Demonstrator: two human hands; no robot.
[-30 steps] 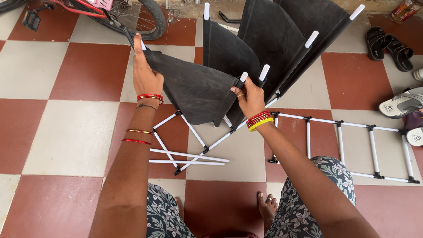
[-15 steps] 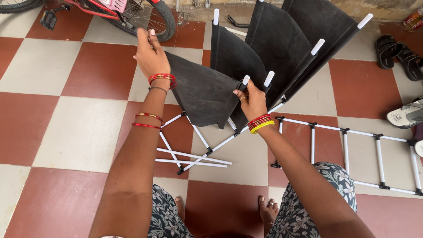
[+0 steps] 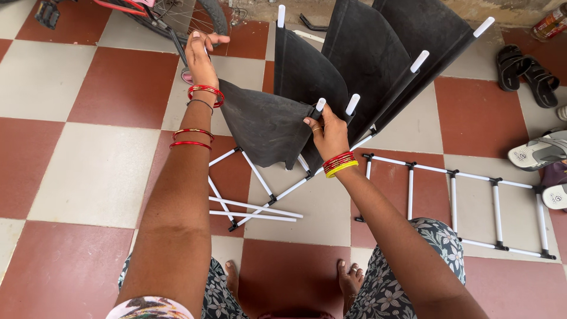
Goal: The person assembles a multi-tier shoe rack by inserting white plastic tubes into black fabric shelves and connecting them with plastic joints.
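Note:
My left hand (image 3: 201,58) is stretched out and grips the far edge of the nearest black fabric panel (image 3: 260,125). My right hand (image 3: 328,134) is closed around that panel's near edge, on the dark sleeve just below a white tube end (image 3: 319,105). The panel hangs slack between the two hands. Behind it, three more black fabric panels (image 3: 360,56) fan upward, each ending in a white tube tip. A white pipe frame with black joints (image 3: 255,176) lies on the tiled floor under the panels.
A ladder-like white pipe frame (image 3: 472,208) lies flat on the right. Two loose white rods (image 3: 254,210) lie near my feet. A bicycle wheel (image 3: 183,16) is at the top left. Black sandals (image 3: 525,66) and pale slippers (image 3: 537,152) sit at the right.
My left hand has moved farther away and up along the panel's far edge, pulling the fabric longer. My right hand has kept its grip in the same place.

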